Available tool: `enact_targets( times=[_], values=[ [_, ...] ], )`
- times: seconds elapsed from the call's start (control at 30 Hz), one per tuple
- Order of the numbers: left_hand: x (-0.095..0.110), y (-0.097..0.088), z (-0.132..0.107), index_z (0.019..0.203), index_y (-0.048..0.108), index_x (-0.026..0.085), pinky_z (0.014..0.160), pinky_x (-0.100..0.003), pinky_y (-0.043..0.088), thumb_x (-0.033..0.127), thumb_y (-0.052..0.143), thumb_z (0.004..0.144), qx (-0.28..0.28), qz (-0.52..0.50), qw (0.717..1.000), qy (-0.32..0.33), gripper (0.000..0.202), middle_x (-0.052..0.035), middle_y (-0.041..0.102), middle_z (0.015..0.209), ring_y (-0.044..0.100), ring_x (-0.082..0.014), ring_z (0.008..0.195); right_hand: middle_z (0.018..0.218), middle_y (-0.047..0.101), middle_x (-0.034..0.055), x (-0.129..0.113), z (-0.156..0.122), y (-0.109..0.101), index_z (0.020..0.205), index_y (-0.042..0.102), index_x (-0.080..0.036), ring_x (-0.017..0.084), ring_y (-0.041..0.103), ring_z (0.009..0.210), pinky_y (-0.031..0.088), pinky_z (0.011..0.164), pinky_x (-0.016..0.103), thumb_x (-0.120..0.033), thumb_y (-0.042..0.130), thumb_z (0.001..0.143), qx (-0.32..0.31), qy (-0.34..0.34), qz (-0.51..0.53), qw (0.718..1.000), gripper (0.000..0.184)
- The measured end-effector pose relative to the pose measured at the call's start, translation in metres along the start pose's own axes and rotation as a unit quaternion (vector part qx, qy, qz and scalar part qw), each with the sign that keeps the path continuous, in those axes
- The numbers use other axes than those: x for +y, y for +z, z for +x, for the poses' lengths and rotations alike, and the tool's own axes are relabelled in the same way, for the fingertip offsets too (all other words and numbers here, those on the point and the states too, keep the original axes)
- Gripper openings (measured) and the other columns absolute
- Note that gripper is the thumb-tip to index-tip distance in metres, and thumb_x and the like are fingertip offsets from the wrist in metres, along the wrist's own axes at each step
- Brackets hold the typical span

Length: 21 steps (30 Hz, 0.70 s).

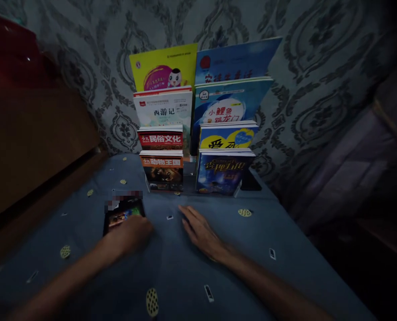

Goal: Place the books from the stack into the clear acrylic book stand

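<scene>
My left hand (131, 234) rests on the near edge of a dark book (121, 215) that lies flat on the blue cloth. Its fingers curl over that edge. My right hand (200, 232) lies flat on the cloth, palm down with fingers stretched forward, a short way in front of the tiered book rack (193, 171). The rack holds two columns of children's books: an orange lion book (163, 171) and a dark blue book (220, 171) in front, with a red one (161, 139), a white one (163, 111) and a yellow one (165, 67) rising behind.
A blue patterned cloth (185, 267) covers the surface. A wooden headboard or cabinet (27, 133) stands at the left. Damask wallpaper (318, 67) runs behind the rack. Dark drapery (362, 169) hangs at the right.
</scene>
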<state>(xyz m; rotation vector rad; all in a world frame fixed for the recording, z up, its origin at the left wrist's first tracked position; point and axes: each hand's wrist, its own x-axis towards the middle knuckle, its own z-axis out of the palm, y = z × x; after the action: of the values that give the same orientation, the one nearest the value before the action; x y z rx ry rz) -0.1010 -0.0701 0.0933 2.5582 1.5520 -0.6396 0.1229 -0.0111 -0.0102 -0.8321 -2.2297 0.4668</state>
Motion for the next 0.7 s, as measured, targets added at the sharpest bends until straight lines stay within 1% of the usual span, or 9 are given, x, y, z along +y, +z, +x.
enact_targets(
  times=[0.03, 0.07, 0.13, 0.23, 0.3, 0.37, 0.47, 0.63, 0.7],
  values=[
    [0.020, -0.003, -0.004, 0.084, 0.075, 0.008, 0.067, -0.032, 0.056, 0.002, 0.052, 0.083, -0.001, 0.010, 1.000, 0.003, 0.023, -0.0178, 0.074, 0.079, 0.074, -0.0268, 0.075, 0.132, 0.062, 0.0114, 0.001, 0.000, 0.001, 0.145, 0.046, -0.024, 0.025, 0.058, 0.125, 0.051, 0.105, 0.048, -0.024, 0.037, 0.099, -0.005, 0.007, 0.006, 1.000, 0.046],
    [0.039, -0.005, -0.008, 0.085, 0.074, 0.009, 0.067, -0.031, 0.056, 0.001, 0.056, 0.081, -0.010, 0.034, 0.999, 0.040, 0.020, -0.0164, 0.074, 0.080, 0.074, -0.0258, 0.075, 0.132, 0.062, 0.0117, 0.002, 0.000, 0.002, 0.143, 0.047, -0.023, 0.026, 0.057, 0.126, 0.050, 0.106, 0.049, -0.025, 0.038, 0.100, -0.007, 0.016, 0.012, 1.000, 0.045],
    [0.072, -0.009, -0.012, 0.081, 0.073, 0.010, 0.065, -0.030, 0.057, 0.002, 0.066, 0.074, 0.009, 0.061, 0.992, 0.112, 0.014, -0.0133, 0.073, 0.080, 0.073, -0.0249, 0.074, 0.131, 0.063, 0.0123, 0.004, 0.000, 0.002, 0.140, 0.051, -0.021, 0.026, 0.056, 0.128, 0.049, 0.106, 0.050, -0.028, 0.038, 0.100, -0.007, 0.035, 0.023, 0.999, 0.042],
    [0.111, -0.006, -0.007, 0.076, 0.070, 0.011, 0.055, -0.028, 0.054, 0.004, 0.069, 0.072, 0.060, 0.064, 0.980, 0.179, 0.008, -0.0107, 0.069, 0.073, 0.069, -0.0217, 0.065, 0.129, 0.065, 0.0125, 0.008, -0.002, -0.002, 0.137, 0.054, -0.020, 0.026, 0.058, 0.125, 0.049, 0.106, 0.049, -0.030, 0.037, 0.101, 0.002, 0.055, 0.035, 0.998, 0.041],
    [0.128, -0.001, 0.001, 0.074, 0.068, 0.011, 0.049, -0.028, 0.050, 0.007, 0.066, 0.077, 0.128, 0.082, 0.971, 0.185, 0.005, -0.0107, 0.065, 0.069, 0.065, -0.0210, 0.062, 0.126, 0.066, 0.0120, 0.011, -0.004, -0.008, 0.135, 0.055, -0.021, 0.026, 0.059, 0.122, 0.050, 0.104, 0.049, -0.031, 0.036, 0.101, 0.016, 0.067, 0.030, 0.997, 0.040],
    [0.140, 0.005, 0.009, 0.075, 0.067, 0.010, 0.049, -0.030, 0.050, 0.010, 0.063, 0.080, 0.188, 0.108, 0.959, 0.180, 0.007, -0.0113, 0.064, 0.069, 0.064, -0.0219, 0.063, 0.123, 0.066, 0.0118, 0.015, -0.008, -0.016, 0.133, 0.057, -0.021, 0.026, 0.060, 0.119, 0.050, 0.103, 0.050, -0.031, 0.037, 0.101, 0.035, 0.079, 0.011, 0.996, 0.039],
    [0.151, 0.009, 0.019, 0.085, 0.068, 0.006, 0.055, -0.033, 0.054, 0.014, 0.060, 0.085, 0.241, 0.128, 0.946, 0.175, 0.011, -0.0139, 0.066, 0.077, 0.066, -0.0240, 0.068, 0.120, 0.066, 0.0112, 0.023, -0.017, -0.030, 0.130, 0.059, -0.022, 0.027, 0.061, 0.113, 0.049, 0.102, 0.053, -0.027, 0.041, 0.098, 0.058, 0.084, -0.026, 0.994, 0.037],
    [0.163, 0.009, 0.026, 0.117, 0.061, -0.002, 0.072, -0.038, 0.058, 0.023, 0.053, 0.096, 0.265, 0.106, 0.938, 0.195, 0.033, -0.0265, 0.070, 0.108, 0.070, -0.0329, 0.099, 0.122, 0.065, 0.0121, 0.037, -0.034, -0.051, 0.126, 0.062, -0.022, 0.028, 0.059, 0.114, 0.050, 0.100, 0.052, -0.025, 0.043, 0.095, 0.055, 0.097, -0.071, 0.991, 0.037],
    [0.161, 0.006, 0.028, 0.119, 0.060, 0.001, 0.078, -0.040, 0.058, 0.030, 0.050, 0.099, 0.261, 0.065, 0.934, 0.234, 0.036, -0.0256, 0.068, 0.115, 0.068, -0.0329, 0.106, 0.125, 0.063, 0.0123, 0.040, -0.039, -0.055, 0.125, 0.063, -0.021, 0.028, 0.059, 0.117, 0.049, 0.101, 0.051, -0.025, 0.044, 0.095, 0.042, 0.104, -0.083, 0.990, 0.036]
  ],
)
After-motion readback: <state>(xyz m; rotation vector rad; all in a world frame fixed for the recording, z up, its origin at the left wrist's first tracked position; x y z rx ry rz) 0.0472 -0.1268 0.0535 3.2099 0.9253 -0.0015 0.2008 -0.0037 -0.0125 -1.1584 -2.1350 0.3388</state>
